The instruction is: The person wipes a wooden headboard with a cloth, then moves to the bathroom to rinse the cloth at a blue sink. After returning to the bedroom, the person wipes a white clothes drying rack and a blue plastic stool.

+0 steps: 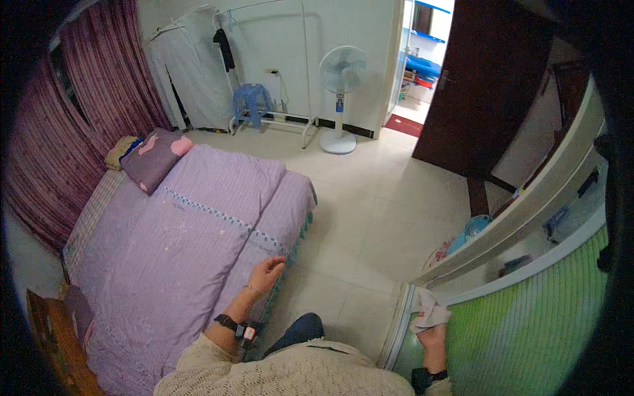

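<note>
My right hand (432,334) is closed on a pale pinkish cloth (430,310). It presses the cloth near the edge of a green ribbed sliding panel (528,317) with a light frame, on my right. Part of the cloth bunches up above the fingers. My left hand (267,272) hangs loosely in the air, seen over the edge of the bed, with its fingers slightly bent and nothing visible in them. A bracelet and a dark wrist strap with a small device sit on the left arm. Another dark band circles the right wrist.
A bed with a purple quilt (191,244) fills the left side, a dark pillow (155,160) at its far end. Beyond stand a white fan (339,99), a blue stool (251,104) and a clothes rack (308,66). A dark door (489,86) stands open at the far right.
</note>
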`<state>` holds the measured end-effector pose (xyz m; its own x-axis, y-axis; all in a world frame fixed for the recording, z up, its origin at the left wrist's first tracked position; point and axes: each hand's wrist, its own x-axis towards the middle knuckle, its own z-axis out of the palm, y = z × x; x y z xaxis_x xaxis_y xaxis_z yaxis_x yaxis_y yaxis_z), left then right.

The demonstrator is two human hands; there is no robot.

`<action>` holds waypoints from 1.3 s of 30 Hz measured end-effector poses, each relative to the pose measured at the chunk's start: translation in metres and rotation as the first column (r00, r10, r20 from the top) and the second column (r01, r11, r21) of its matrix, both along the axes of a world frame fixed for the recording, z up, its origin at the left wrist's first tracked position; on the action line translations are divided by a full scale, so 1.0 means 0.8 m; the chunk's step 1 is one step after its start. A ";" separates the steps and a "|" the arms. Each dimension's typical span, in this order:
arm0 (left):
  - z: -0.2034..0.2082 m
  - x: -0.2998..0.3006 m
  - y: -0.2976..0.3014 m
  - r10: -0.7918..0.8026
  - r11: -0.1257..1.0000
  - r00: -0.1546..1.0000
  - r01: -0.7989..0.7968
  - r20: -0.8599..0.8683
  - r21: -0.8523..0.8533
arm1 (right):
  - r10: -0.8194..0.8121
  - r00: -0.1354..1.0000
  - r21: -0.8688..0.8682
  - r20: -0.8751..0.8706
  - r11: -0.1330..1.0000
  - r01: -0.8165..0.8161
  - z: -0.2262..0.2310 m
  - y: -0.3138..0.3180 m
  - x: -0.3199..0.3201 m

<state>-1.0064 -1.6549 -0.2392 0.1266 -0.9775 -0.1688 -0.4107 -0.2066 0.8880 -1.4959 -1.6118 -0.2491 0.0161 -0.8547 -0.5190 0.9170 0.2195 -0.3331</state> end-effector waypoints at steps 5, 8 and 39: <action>-0.073 0.065 -0.104 0.212 0.977 0.972 -0.209 -0.104 0.036 | 0.185 0.978 0.091 -0.095 0.980 -0.176 -0.015 -0.189 0.028; -0.096 0.103 -0.202 0.283 0.959 0.947 -0.283 -0.153 0.022 | 0.153 0.977 0.041 -0.146 0.988 -0.148 -0.021 -0.294 0.049; 0.019 -0.181 -1.153 0.108 0.994 0.960 -0.108 -0.257 0.016 | 0.180 0.975 -0.363 -0.133 0.906 -0.217 0.018 -1.227 -0.161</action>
<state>-1.1512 -2.5771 -0.2244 0.1834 -0.9600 -0.2114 -0.1439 -0.2390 0.9603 -1.6251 -2.5935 -0.2348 0.1720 -0.9702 -0.1704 0.8277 0.2362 -0.5091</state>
